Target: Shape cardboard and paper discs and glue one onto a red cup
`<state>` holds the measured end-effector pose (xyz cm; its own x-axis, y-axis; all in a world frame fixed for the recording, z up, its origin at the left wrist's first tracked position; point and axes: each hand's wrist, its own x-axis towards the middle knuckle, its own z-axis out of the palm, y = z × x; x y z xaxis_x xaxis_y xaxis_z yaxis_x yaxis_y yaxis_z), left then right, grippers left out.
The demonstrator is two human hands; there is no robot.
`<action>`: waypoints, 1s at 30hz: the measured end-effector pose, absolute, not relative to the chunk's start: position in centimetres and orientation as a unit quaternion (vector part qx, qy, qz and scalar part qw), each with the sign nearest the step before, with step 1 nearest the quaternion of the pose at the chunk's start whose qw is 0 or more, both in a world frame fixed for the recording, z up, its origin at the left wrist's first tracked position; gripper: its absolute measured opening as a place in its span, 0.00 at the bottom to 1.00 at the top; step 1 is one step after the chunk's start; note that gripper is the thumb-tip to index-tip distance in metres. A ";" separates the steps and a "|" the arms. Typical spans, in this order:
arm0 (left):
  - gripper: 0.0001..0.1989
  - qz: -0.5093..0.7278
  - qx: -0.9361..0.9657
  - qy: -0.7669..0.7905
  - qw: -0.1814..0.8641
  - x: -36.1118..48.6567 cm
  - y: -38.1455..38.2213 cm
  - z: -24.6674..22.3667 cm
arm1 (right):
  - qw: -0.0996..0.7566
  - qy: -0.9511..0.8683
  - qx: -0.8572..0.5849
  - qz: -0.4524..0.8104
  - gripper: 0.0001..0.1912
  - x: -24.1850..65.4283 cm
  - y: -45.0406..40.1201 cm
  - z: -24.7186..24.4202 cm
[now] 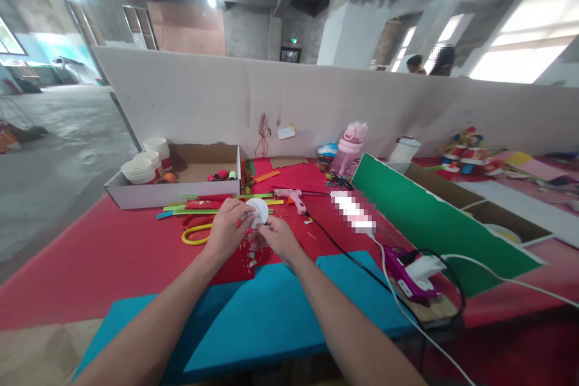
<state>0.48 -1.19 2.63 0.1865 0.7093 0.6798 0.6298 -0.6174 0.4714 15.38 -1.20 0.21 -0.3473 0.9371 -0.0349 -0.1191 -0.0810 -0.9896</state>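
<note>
My left hand (227, 224) pinches the left side of a white round paper piece (259, 211) above the red tabletop. On its lower right edge, the fingers of my right hand (281, 237) are closed too. Whether the piece is flat or the base of a cup I cannot tell. Just beyond, a pink glue gun (295, 200) lies with its black cord running right. To the left of my left hand are a yellow loop (197, 227), perhaps a scissors handle, and several coloured strips (174, 211). Small scraps (251, 255) litter the red sheet below my hands.
An open box (167, 196) with white paper cups (138, 170) stands at the left. A pink bottle (348, 148), a green-sided box (407, 211) and a purple power strip (409, 277) with cables are at the right. A blue board (253, 319) covers the near edge.
</note>
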 end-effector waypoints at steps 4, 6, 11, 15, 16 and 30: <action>0.07 0.449 0.791 0.414 0.049 0.8 -1.3 1.9 | 0.457 -0.546 -0.384 0.588 0.08 15.2 -1.2 0.1; 0.06 0.444 0.794 0.411 0.056 0.9 -1.3 1.7 | 0.447 -0.528 -0.392 0.606 0.05 15.3 -1.2 0.0; 0.08 0.408 0.811 0.407 0.104 1.3 -1.5 2.1 | 0.377 -0.399 -0.375 0.747 0.11 16.1 -0.8 0.1; 0.07 0.390 0.813 0.416 0.116 1.1 -1.4 2.2 | 0.361 -0.398 -0.383 0.751 0.16 16.1 -0.7 0.1; 0.07 0.392 0.813 0.418 0.106 1.0 -1.3 2.2 | 0.363 -0.422 -0.388 0.734 0.14 15.9 -0.8 0.1; 0.09 0.333 0.846 0.414 -0.037 0.7 -1.4 1.9 | 0.383 -0.617 -0.405 0.556 0.07 15.3 -1.1 -0.9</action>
